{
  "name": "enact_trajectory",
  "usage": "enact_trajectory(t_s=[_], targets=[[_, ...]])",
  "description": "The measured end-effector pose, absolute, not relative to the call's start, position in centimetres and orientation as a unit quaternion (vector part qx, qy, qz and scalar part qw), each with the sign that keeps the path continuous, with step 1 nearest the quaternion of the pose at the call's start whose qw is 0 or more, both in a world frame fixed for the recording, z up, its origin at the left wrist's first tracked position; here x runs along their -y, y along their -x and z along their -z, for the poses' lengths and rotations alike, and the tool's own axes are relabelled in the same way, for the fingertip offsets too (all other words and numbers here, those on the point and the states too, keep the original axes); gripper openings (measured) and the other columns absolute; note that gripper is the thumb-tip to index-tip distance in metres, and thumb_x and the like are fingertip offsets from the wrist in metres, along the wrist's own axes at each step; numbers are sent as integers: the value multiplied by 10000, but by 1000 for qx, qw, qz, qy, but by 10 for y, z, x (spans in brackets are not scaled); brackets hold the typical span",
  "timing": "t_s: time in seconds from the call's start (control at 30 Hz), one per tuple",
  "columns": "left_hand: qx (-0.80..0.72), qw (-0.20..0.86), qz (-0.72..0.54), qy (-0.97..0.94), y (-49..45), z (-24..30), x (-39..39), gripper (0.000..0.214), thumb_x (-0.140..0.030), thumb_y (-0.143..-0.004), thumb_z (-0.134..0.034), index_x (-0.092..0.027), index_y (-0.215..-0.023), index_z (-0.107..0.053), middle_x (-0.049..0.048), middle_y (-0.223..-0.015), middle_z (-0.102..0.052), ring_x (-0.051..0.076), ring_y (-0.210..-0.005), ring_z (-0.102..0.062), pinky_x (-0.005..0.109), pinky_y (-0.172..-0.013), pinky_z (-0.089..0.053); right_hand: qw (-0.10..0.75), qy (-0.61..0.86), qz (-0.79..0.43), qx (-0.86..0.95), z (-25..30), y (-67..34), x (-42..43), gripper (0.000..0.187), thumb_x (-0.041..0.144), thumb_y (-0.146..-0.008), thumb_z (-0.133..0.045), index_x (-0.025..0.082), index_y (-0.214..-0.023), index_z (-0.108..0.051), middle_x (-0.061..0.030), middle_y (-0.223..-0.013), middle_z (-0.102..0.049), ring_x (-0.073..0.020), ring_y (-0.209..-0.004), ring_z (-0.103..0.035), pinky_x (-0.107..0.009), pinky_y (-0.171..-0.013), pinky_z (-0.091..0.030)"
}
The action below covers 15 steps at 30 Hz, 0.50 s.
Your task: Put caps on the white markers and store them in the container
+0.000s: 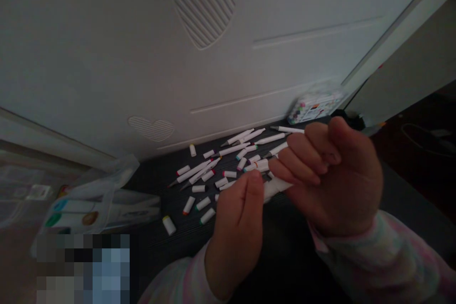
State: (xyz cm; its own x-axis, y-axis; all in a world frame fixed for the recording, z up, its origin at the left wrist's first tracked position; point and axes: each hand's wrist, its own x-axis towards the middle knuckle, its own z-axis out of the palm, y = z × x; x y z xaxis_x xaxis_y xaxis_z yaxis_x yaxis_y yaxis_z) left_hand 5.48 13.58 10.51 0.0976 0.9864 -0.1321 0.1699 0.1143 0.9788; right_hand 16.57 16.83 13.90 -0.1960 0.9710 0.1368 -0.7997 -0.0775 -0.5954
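My left hand point(237, 218) and my right hand point(333, 180) are raised together over a dark surface, both with fingers curled. Between them they hold a white marker point(276, 186), the right hand wrapped round its body and the left thumb and fingers pinching its near end. Below and behind the hands lie several loose white markers point(235, 148) and separate caps point(188, 205) with coloured ends, scattered on the dark surface point(171, 251).
A white panel with embossed hearts point(203, 4) rises behind the markers. A clear marker case point(313, 107) stands at the back right. A clear plastic bag with thick markers point(89, 209) lies at the left. Dark floor shows at the far right.
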Motion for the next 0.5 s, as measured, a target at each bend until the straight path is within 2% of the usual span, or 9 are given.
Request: enact_trajectory(t_s=[0.07, 0.13, 0.23, 0.33, 0.5], targets=[[-515, 529, -358, -572, -52, -107, -136, 366, -397, -876, -287, -174, -640, -456, -47, -580, -419, 74, -548, -364, 196, -526, -308, 610, 154, -721, 291, -140, -167, -170, 485, 307, -758, -511, 160, -444, -173, 73, -404, -155, -39, -329, -153, -220, -361, -179], [-475, 543, -303, -622, -48, -110, -138, 262, -381, -849, -373, -187, -717, -490, -51, -619, -453, 77, -564, -377, 193, -520, -308, 604, 157, -726, 289, -140, -168, -171, 494, 309, -776, -485, 161, -446, -148, 73, -396, -139, -40, -318, -139, -225, -355, -169], [-450, 513, -240, -690, -45, -111, -139, 52, -236, -779, -500, -209, -823, -506, -58, -690, -523, 80, -581, -419, 192, -529, -314, 592, 161, -732, 297, -139, -167, -170, 476, 297, -800, -437, 163, -455, -138, 75, -372, -133, -44, -305, -133, -234, -358, -175], [-490, 420, -230, -728, -49, -107, -139, 67, -152, -767, -462, -195, -774, -512, -44, -677, -559, 91, -571, -460, 212, -537, -308, 585, 159, -728, 321, -139, -164, -167, 469, 272, -793, -436, 161, -451, -134, 75, -347, -129, -48, -300, -140, -244, -367, -175], [-551, 326, -245, -729, -57, -98, -138, 121, -207, -770, -469, -186, -672, -537, -26, -618, -602, 106, -530, -509, 222, -504, -304, 582, 155, -720, 346, -140, -159, -159, 476, 265, -752, -475, 155, -435, -137, 68, -338, -112, -51, -298, -136, -247, -354, -169]])
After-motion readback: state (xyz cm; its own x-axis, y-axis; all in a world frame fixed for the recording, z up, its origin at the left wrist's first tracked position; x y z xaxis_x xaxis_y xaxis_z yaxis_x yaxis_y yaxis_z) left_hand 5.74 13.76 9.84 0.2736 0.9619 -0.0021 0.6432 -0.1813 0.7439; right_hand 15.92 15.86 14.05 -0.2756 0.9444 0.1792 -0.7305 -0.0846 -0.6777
